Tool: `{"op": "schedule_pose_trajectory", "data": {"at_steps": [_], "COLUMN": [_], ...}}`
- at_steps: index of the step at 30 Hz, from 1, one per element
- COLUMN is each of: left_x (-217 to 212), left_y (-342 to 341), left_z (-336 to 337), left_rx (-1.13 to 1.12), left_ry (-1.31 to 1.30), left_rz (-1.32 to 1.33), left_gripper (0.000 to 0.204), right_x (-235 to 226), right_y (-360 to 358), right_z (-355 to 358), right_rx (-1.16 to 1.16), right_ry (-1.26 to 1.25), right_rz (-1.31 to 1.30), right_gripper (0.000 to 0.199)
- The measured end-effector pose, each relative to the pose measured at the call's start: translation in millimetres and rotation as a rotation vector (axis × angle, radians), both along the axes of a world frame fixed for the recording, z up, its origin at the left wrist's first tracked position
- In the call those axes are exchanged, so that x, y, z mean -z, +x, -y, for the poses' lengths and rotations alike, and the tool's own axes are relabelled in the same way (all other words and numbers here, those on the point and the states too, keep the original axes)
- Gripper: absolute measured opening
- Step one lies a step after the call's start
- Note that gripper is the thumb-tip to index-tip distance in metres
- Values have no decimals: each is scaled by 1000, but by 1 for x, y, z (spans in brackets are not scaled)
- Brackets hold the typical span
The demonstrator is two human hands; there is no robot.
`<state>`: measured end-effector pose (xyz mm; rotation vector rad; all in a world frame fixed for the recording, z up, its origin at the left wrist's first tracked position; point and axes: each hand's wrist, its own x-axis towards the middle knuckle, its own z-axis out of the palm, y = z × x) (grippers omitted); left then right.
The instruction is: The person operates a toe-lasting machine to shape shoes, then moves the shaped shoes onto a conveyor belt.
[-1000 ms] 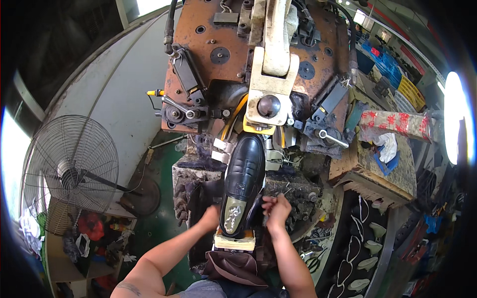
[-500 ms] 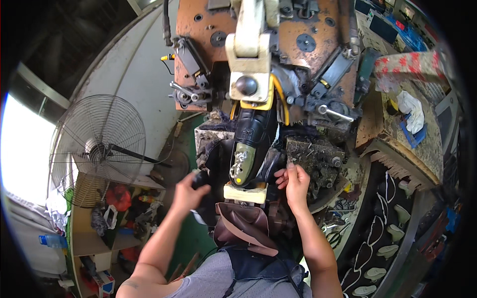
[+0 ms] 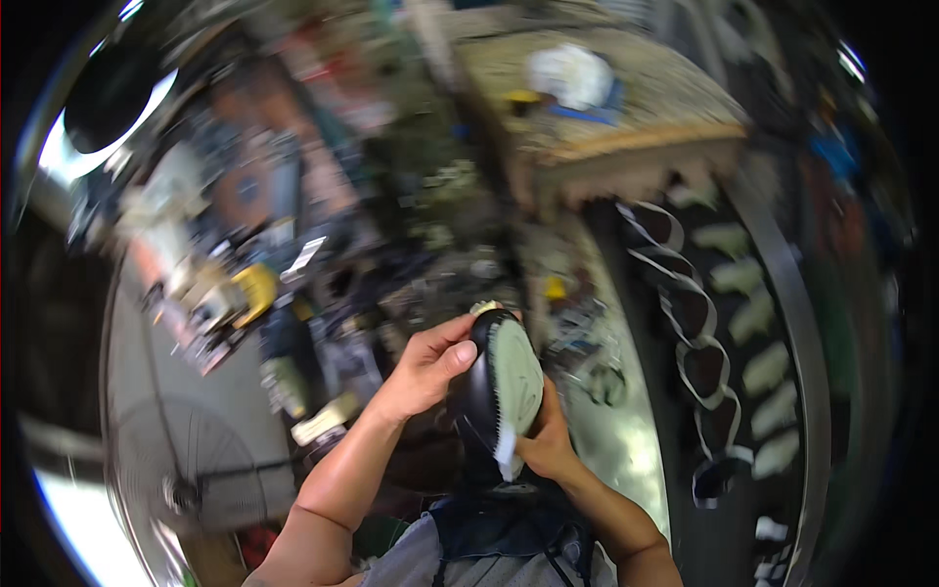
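In front of my chest is a black shoe upper on a last (image 3: 515,377), its pale greenish underside turned to the right and a whitish strip hanging at its lower end. My left hand (image 3: 432,362) is closed on its left side near the top, thumb along the black edge. Lower on the right, my right hand (image 3: 550,435) grips the other side, with part of its fingers hidden behind the shoe. Off to the left, another black shoe with a greenish underside (image 3: 284,386) sits at the machine (image 3: 256,293), blurred.
To the right runs a dark rack (image 3: 675,342) with pale foot-shaped pieces (image 3: 765,370) and looped white strips (image 3: 699,342). A worn wooden table (image 3: 636,122) bears a white cloth (image 3: 572,76) at the far side. At lower left stands a wire fan (image 3: 181,494).
My view has swung right, moving the machine to the left of the picture. My hands were apart beside the machine, the left around something black; now both hold the black shoe.
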<state>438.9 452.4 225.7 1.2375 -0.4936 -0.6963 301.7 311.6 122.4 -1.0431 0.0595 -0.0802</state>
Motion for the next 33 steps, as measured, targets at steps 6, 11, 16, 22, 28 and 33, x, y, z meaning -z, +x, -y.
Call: {"op": "schedule_pose_trajectory", "data": {"at_steps": [6, 11, 16, 22, 28, 33], "left_x": [40, 138, 191, 300, 408, 421], "left_y": [-64, -194, -373, -537, -562, -499], "left_z": [234, 438, 603, 718, 764, 747], "left_rx": [342, 523, 816, 1134, 948, 906], "left_ry": [517, 362, 116, 205, 557, 482], "left_rz": [387, 528, 121, -178, 1035, 693], "left_gripper": [32, 40, 46, 45, 92, 79], "right_x": [43, 192, 280, 323, 215, 117], "right_y": [-131, -309, -424, -407, -463, -455], "right_z": [112, 203, 244, 298, 299, 338], "right_rx": [707, 1571, 1526, 1954, 2086, 1682], "right_ry": [-465, 63, 839, 1180, 665, -364], "right_rz": [-383, -798, -672, -429, -362, -887], "right_gripper": [100, 49, 58, 38, 42, 84]}}
